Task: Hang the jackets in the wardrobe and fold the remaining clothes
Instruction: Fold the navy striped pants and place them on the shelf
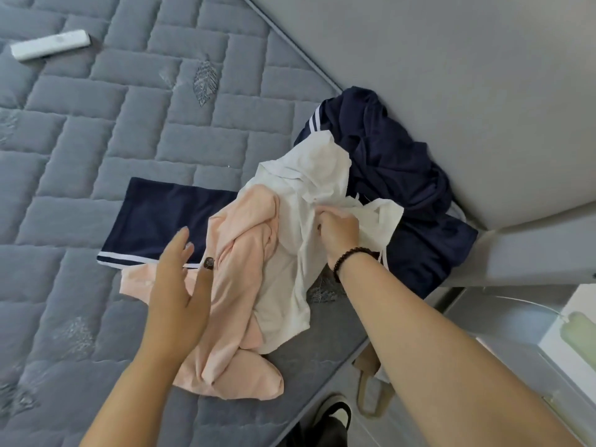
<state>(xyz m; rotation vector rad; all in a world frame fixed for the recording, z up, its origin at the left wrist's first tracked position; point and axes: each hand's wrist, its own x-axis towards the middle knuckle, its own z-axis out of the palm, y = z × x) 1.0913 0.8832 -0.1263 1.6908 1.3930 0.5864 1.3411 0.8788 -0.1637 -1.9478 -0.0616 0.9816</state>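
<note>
A heap of clothes lies on the grey quilted mattress [96, 130]. My right hand [338, 232], with a bead bracelet at the wrist, grips a fold of the white garment [306, 188] on top of the heap. A crumpled pink garment [238, 285] lies under and in front of the white one. My left hand [177, 285] hovers over the pink garment's left edge with fingers straight, holding nothing. A folded navy piece with a white stripe [161, 217] lies flat to the left. A crumpled navy garment [396, 169] is bunched against the grey headboard.
A white remote control [50, 45] lies at the mattress's far left. The grey padded headboard [451, 75] runs along the right. Beyond the mattress edge at lower right are a white box [577, 333], a tan strap [371, 382] and a black shoe [335, 411].
</note>
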